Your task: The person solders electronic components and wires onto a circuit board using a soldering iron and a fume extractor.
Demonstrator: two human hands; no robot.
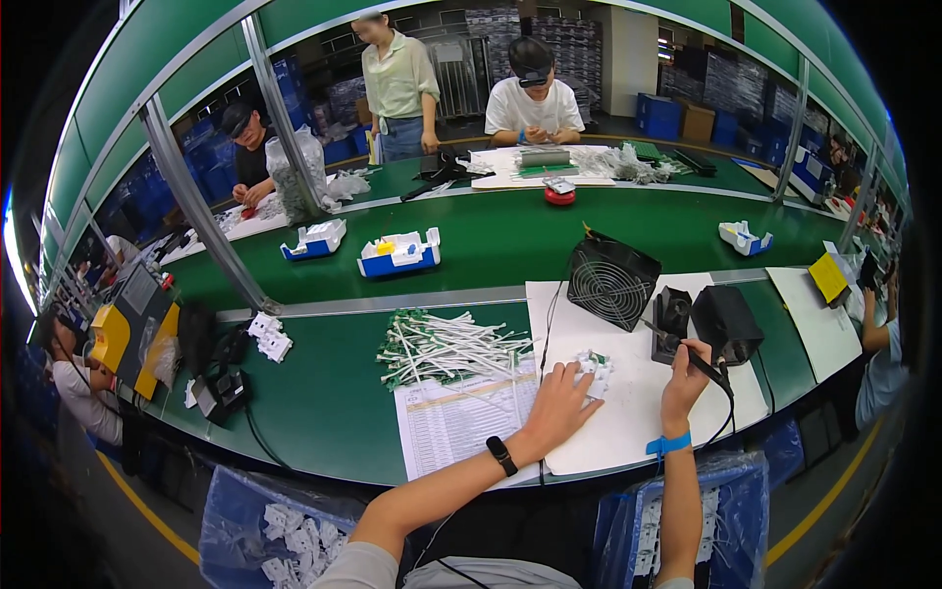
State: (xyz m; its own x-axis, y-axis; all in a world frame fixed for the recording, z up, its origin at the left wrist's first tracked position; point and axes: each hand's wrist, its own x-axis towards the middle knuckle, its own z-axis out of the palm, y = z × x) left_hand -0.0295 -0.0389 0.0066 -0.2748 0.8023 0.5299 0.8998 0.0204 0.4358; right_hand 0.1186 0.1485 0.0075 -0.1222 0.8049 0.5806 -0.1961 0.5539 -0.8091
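My left hand (561, 404) lies on a white board (638, 432), its fingers bent over the edge of a small white plastic housing (597, 367) and holding it there. Bits of green show in the housing; its finer detail is too small to make out. Closed around a soldering iron (699, 363) is my right hand (683, 389), with the iron's tip pointing up and left beside a black iron stand (671, 312). A heap of white wires with green ends (446, 348) lies left of my left hand, partly over a printed sheet (446, 432).
A black fan (613, 283) and a black box-shaped unit (726, 324) stand behind my hands. Blue-and-white holders (400, 253) sit on the green bench beyond the metal rail. Lined bins with white parts (294, 535) flank my lap. People work across and beside me.
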